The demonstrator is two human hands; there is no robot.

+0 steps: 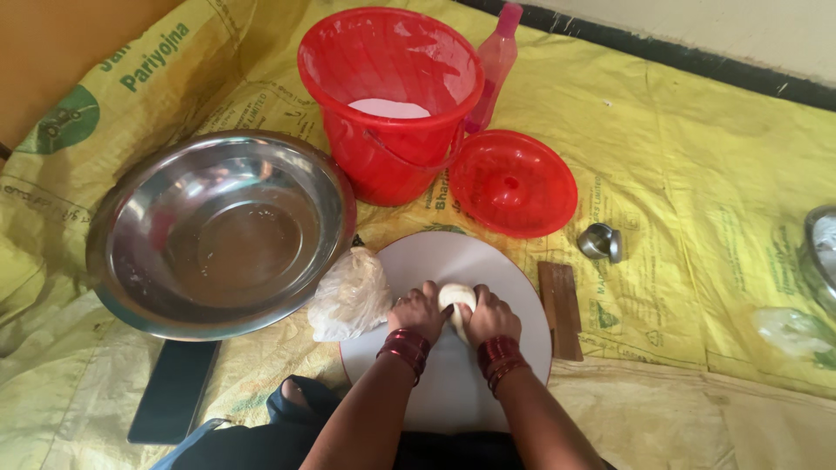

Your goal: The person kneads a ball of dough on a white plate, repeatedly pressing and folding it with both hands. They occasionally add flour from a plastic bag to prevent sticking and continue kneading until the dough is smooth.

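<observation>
A small pale dough ball [456, 297] rests on a round white board [453, 261] in front of me. My left hand [420, 312] and my right hand [491, 317] press against it from both sides, fingers curled around it. Red bangles circle both wrists. The lower half of the dough is hidden between my hands.
A large empty steel bowl [218, 231] sits at the left, a crumpled plastic bag [351, 296] beside the board. Behind stand a red bucket [387, 100] holding white flour, its red lid [512, 183], a pink bottle [493, 65], a small steel cup [601, 241], a wooden piece [560, 309] and a dark phone [174, 392].
</observation>
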